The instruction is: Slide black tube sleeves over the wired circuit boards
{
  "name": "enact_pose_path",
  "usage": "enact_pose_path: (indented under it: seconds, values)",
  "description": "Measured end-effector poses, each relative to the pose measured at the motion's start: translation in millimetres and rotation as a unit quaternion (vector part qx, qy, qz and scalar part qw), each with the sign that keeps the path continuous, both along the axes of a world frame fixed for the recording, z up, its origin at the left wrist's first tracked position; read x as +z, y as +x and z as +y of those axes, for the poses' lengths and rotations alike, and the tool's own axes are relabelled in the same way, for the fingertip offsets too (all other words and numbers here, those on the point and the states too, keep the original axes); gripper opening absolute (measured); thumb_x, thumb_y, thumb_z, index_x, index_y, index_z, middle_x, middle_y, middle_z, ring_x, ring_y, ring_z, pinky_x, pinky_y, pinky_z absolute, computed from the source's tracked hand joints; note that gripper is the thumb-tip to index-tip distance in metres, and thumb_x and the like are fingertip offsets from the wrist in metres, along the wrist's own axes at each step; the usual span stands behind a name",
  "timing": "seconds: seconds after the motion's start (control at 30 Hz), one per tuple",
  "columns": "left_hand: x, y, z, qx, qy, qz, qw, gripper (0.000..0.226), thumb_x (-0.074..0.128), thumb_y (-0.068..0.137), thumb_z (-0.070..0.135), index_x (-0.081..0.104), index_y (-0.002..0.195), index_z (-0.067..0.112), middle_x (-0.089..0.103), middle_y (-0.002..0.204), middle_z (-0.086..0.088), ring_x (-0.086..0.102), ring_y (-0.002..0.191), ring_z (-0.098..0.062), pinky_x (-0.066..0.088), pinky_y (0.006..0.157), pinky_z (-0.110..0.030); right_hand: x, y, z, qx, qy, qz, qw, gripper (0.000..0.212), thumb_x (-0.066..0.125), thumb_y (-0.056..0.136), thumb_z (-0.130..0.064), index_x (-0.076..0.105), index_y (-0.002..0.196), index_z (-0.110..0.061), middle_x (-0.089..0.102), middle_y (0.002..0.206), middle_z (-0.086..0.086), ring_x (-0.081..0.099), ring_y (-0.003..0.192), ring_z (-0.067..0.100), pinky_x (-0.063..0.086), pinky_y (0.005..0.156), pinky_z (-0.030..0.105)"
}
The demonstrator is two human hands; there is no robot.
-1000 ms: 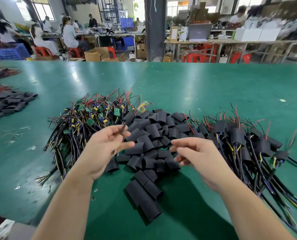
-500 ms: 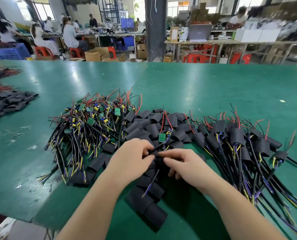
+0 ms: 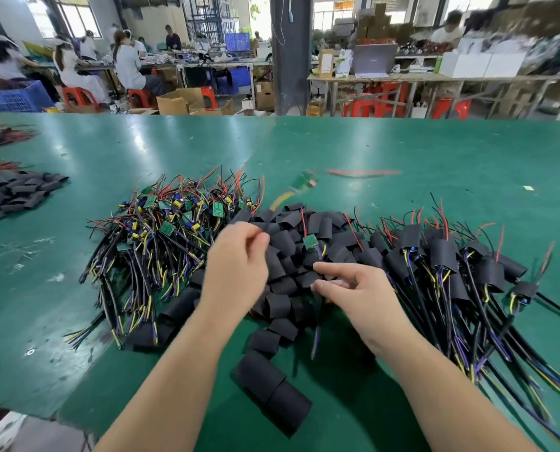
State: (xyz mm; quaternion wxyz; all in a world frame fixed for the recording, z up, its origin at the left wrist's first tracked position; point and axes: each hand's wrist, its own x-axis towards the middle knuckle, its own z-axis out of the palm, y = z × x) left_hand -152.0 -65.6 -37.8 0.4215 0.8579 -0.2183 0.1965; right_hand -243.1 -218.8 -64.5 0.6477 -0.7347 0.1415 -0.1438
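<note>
Loads of black tube sleeves are heaped mid-desk, right under our hands. Left of them tangle the bare wired boards, and the sleeved ones lie to the right. One green board sits on top of the sleeves. Our left hand has its fingers pinched together, and the right hand has them loosely curled. We can't tell what either grips. Behind the heap there's a blurred board.
</note>
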Motion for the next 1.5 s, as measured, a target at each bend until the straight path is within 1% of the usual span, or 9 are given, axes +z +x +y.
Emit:
enact_pose_path:
  seconds: [0.23,0.37,0.5,0.6,0.73,1.0,1.17,1.37,1.5]
  values:
    - [12.0,40.1,62.8,0.197,0.031,0.033,0.979,0.020,0.054,0.095,0.020,0.060,0.077,0.011,0.058,0.065,0.002,0.052,0.059,-0.014,0.029,0.057,-0.022,2.7,2.5,-6.4,-0.043,0.149,-0.095,0.983,0.033,0.071,0.077,0.008,0.073,0.091,-0.022,0.071,0.089,-0.001,0.061,0.080,0.013,0.050,0.071,0.022]
    - [2.7,44.4,79.2,0.252,0.051,0.056,0.965,0.026,0.055,0.092,0.023,0.059,0.110,0.006,0.063,0.103,-0.016,0.052,0.104,-0.033,0.040,0.084,-0.038,8.5,0.4,-8.5,-0.057,0.206,-0.148,0.966,0.034,0.069,0.075,0.011,0.071,0.089,-0.020,0.072,0.082,-0.010,0.062,0.069,0.003,0.047,0.061,0.011]
    - [10.5,16.8,51.0,0.108,0.048,0.048,0.992,0.023,0.051,0.093,0.037,0.066,0.085,0.022,0.067,0.080,0.005,0.061,0.084,-0.020,0.038,0.066,-0.027,10.9,-2.2,-7.9,-0.034,0.181,-0.163,0.969,0.031,0.072,0.071,0.007,0.076,0.084,-0.022,0.068,0.068,-0.006,0.060,0.063,0.005,0.049,0.066,0.013]
    - [21.1,-9.9,15.1,-0.084,-0.063,0.190,0.976,0.027,0.055,0.091,0.045,0.070,0.079,0.026,0.073,0.078,0.011,0.069,0.071,-0.006,0.054,0.066,-0.025,11.4,-3.8,-0.4,0.000,0.112,-0.171,0.979,0.038,0.074,0.070,0.009,0.079,0.079,-0.028,0.072,0.074,-0.006,0.062,0.067,0.005,0.049,0.070,0.014]
    - [22.5,-21.5,-16.4,-0.148,-0.142,0.248,0.947,0.020,0.066,0.088,0.024,0.072,0.077,0.009,0.071,0.080,-0.017,0.068,0.072,-0.020,0.059,0.075,-0.044,12.2,-7.7,11.5,0.063,-0.052,-0.189,0.979,0.041,0.077,0.068,0.011,0.078,0.078,-0.029,0.074,0.098,-0.010,0.068,0.090,0.005,0.050,0.077,0.017]
    - [26.7,-6.5,-7.8,-0.120,-0.262,0.294,0.911,0.023,0.050,0.096,0.001,0.064,0.081,0.011,0.070,0.063,0.001,0.060,0.046,-0.007,0.051,0.046,-0.020,30.3,-26.4,9.0,0.245,0.133,-0.028,0.960,0.016,0.069,0.086,-0.020,0.064,0.071,-0.017,0.070,0.076,0.018,0.063,0.048,0.021,0.048,0.041,0.023]
    - [23.1,15.4,5.0,-0.074,-0.202,0.256,0.942,0.021,0.046,0.098,0.006,0.064,0.091,0.011,0.069,0.066,0.007,0.043,0.042,-0.006,0.035,0.039,-0.019,26.9,-34.6,20.9,0.526,0.020,0.186,0.830,0.019,0.059,0.094,-0.017,0.063,0.112,-0.011,0.066,0.111,0.025,0.068,0.084,0.026,0.058,0.072,0.029]
    - [8.2,23.5,4.5,-0.100,-0.073,0.222,0.967,0.038,0.042,0.100,0.012,0.065,0.071,0.022,0.065,0.072,0.004,0.035,0.038,0.000,0.024,0.046,-0.024,9.6,-14.2,17.9,0.256,-0.050,0.117,0.958,0.022,0.062,0.091,-0.008,0.060,0.114,-0.008,0.069,0.091,0.010,0.068,0.074,0.015,0.057,0.068,0.026]
    - [-3.5,18.6,1.6,-0.169,-0.005,0.229,0.959,0.033,0.044,0.100,0.016,0.068,0.078,0.011,0.061,0.069,-0.010,0.036,0.045,-0.009,0.025,0.050,-0.025,7.9,-4.9,9.2,0.067,0.154,0.003,0.986,0.046,0.066,0.084,0.002,0.054,0.126,-0.015,0.070,0.082,0.002,0.063,0.062,0.014,0.047,0.052,0.020]
